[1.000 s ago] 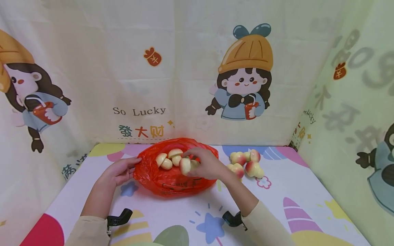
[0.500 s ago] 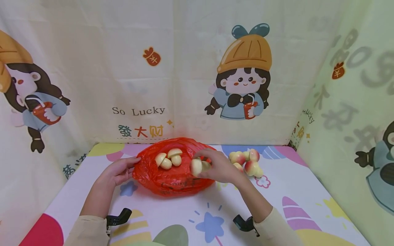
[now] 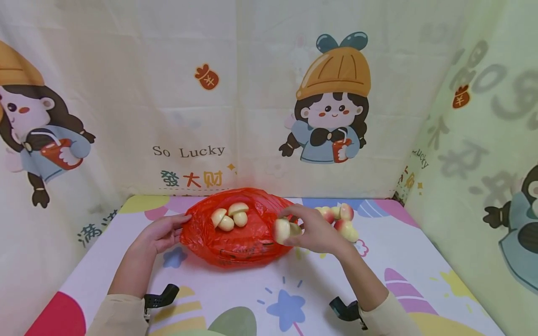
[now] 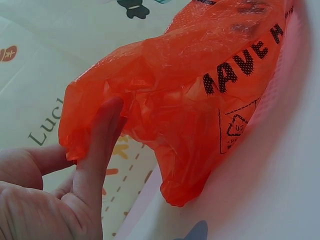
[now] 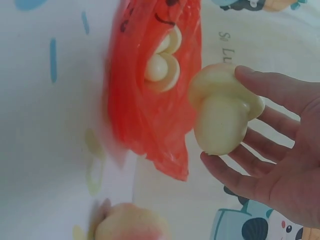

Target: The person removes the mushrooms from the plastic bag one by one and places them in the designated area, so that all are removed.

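A red plastic bag (image 3: 248, 240) lies with its mouth spread on the table. Two cream toy mushrooms (image 3: 239, 214) rest inside it, toward its left half. At the bag's left edge, my left hand (image 3: 157, 233) pinches the plastic between thumb and fingers; in the left wrist view a finger (image 4: 106, 125) lies against the red film. My right hand (image 3: 319, 231) holds another toy mushroom (image 5: 220, 117) between thumb and fingertips, at the bag's right rim. Its cap shows a faint pinkish tint, and the stem points toward the little finger in the right wrist view.
Several pink-and-cream toy mushrooms (image 3: 346, 229) lie to the right of the bag, partly hidden behind my right hand. A patterned cloth (image 3: 235, 298) covers the table. Printed curtains (image 3: 252, 116) stand behind and at both sides.
My right hand has moved right with the mushroom, from over the bag's middle to its right rim. The left hand stays at the bag's left edge. The two mushrooms inside have not moved.
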Demonstrator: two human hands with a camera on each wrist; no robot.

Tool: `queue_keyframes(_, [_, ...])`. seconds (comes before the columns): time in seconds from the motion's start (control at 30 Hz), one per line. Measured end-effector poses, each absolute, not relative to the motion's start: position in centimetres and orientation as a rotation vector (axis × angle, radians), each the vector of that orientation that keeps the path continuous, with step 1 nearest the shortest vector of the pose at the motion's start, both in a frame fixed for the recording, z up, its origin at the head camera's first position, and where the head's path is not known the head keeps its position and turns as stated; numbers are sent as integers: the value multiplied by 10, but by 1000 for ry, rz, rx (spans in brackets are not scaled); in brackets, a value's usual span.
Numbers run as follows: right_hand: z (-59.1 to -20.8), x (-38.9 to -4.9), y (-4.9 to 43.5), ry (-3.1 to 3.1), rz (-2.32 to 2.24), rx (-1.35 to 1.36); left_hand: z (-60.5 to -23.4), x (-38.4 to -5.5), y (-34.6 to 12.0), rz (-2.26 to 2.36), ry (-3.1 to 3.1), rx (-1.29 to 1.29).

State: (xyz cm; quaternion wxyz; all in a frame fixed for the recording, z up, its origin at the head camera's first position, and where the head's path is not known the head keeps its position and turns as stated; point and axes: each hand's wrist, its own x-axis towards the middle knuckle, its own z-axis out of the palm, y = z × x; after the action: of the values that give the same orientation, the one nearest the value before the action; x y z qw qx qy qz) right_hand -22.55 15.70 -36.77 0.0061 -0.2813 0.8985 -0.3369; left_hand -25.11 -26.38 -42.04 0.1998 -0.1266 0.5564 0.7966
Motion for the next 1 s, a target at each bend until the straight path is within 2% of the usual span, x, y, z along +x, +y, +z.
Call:
queue_keyframes(0.73, [-365, -213, 190, 2876, -980, -797, -423, -250, -264, 2226, 1554, -343])
queue_keyframes(1.0, [-372, -212, 203, 2871, -983, -842, -424, -251, -264, 2231, 1545, -340])
